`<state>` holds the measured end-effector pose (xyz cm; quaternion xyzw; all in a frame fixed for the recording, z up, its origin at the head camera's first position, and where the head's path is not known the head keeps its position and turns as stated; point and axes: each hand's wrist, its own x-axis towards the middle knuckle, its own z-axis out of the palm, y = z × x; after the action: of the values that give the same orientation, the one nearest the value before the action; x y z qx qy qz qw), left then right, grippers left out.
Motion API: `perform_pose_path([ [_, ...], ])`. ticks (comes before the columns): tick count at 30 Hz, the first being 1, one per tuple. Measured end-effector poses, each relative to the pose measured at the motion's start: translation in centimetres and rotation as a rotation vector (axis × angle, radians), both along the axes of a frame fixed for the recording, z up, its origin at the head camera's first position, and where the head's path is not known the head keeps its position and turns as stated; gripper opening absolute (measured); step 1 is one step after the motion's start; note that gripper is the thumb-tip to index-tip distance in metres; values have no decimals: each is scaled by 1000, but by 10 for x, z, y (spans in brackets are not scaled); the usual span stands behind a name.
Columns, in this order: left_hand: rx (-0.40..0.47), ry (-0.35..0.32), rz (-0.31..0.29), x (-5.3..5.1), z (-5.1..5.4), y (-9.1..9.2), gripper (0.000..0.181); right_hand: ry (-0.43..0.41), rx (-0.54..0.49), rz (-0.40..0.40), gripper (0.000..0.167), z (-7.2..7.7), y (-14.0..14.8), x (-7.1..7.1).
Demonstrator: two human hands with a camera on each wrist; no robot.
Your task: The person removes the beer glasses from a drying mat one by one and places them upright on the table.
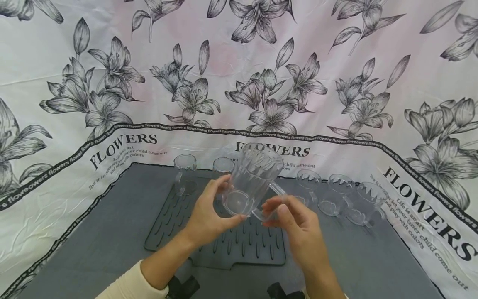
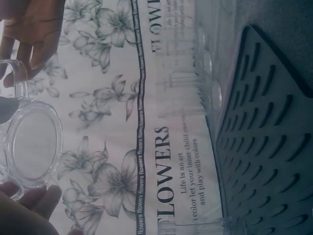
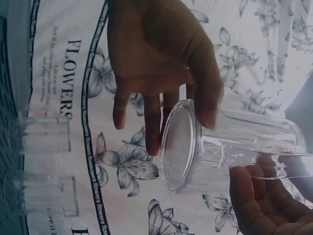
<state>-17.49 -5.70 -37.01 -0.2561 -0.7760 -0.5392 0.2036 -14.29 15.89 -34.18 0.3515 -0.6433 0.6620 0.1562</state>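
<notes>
A clear ribbed mug (image 1: 255, 174) is held in the air over a dark drying mat, tilted so its round base faces down and toward me. My left hand (image 1: 207, 214) grips the body near the base, thumb beneath and fingers on the far side. At the handle, my right hand (image 1: 300, 226) has thumb and fingers curled round it. The right wrist view shows the mug (image 3: 234, 142) lying across the frame, the left hand (image 3: 156, 54) by its base and the right hand (image 3: 269, 205) on the handle side. The mug looks see-through, with nothing visible inside.
The dark drying mat (image 1: 242, 249) with raised ridges lies on a grey tabletop (image 1: 93, 232). Clear mugs stand at its back: one at left (image 1: 185, 176), another mug (image 1: 223, 165) partly behind my hand. More mugs (image 1: 336, 195) line the back right. A flowered cloth (image 1: 194, 99) hangs behind.
</notes>
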Motion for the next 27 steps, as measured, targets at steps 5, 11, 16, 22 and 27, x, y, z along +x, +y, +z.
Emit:
perform_pose_path([
  [5, -23, 21, 5, -1, -7, -1, 83, 0, -80, 116, 26, -1, -4, 1],
  [11, -28, -39, 1, 0, -13, -4, 84, -95, -94, 165, 25, -3, -10, 4],
  [16, -48, -68, -12, 0, -16, -8, 85, -98, -74, 166, 24, -2, -12, 5],
  [22, -53, -108, -25, -1, -18, -15, 86, -137, -24, 97, 21, 6, -9, 11],
  [27, -45, -152, 4, 0, -21, -26, 88, -116, 13, 41, 22, 10, -4, 13],
])
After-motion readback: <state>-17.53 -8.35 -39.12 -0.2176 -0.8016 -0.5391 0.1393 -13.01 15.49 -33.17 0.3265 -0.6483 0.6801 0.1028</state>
